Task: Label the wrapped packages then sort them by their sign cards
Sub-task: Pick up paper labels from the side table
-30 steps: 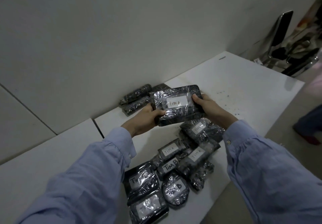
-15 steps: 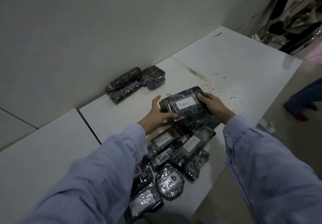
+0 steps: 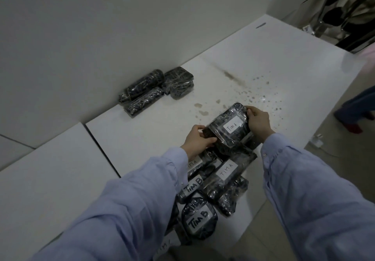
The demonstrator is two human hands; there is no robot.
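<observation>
White stained tabletop [image 3: 142, 130] by a grey wall. Black rectangular package in shiny clear film [image 3: 220, 136], white label "TIM A": between both hands. Left hand [image 3: 197, 138] and right hand [image 3: 258, 121] have fingers curled round its ends. Under the fingers lies a heap of labelled wrapped packages [image 3: 223, 179]; beyond them, unlabelled black wrapped bundles [image 3: 156, 88].

1. We are reading "TIM A", handwritten on the white label [image 3: 233, 127] of the held package [image 3: 225, 141], which our left hand [image 3: 197, 141] and right hand [image 3: 258, 121] are gripping.
2. We are reading "TIMA" on the long package [image 3: 227, 171] in the pile below it.
3. We are reading "TIM B" on the slim package [image 3: 191, 187] beside our left sleeve [image 3: 142, 199].
4. We are reading "TIM B" in bolder letters on the rounded package [image 3: 199, 218].
5. We are making out only "IMA" on the half-hidden package [image 3: 194, 164], and "TIM" on the bottom package [image 3: 167, 244].
</observation>
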